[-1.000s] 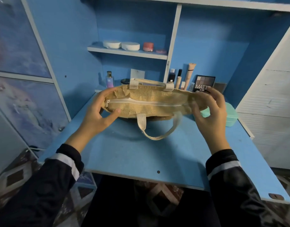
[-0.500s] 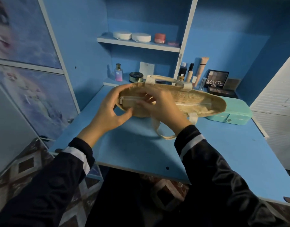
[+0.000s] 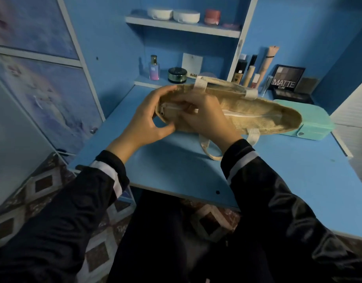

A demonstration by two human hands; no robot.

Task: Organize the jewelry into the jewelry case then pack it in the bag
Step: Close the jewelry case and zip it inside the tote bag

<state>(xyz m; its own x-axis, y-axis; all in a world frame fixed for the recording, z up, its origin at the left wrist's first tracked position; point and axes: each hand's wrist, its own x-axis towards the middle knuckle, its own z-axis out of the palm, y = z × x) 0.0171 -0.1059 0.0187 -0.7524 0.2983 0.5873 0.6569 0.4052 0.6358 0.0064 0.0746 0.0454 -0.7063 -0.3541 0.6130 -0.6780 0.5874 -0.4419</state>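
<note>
Left hand [image 3: 143, 121] grips one end of the tan woven bag [image 3: 257, 108]; right hand [image 3: 206, 119] pinches its white zip [image 3: 247, 116]; seemingly light, floppy.

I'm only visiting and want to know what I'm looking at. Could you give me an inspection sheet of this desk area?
Surface: blue desk, bearing the bag and the case.
Job's things: woven bag, its zip looks closed; teal case shut, on the desk by the bag's right end; no jewelry seen.
Clutter: perfume bottle, round jar, makeup tubes, MATTE palette, shelf jars.
Hands: left hand grips the bag's left end; right hand has fingers on the zip there, grip unclear.
Cables: nothing seen.
Surroundings: picture door panels at left, patterned floor.
</note>
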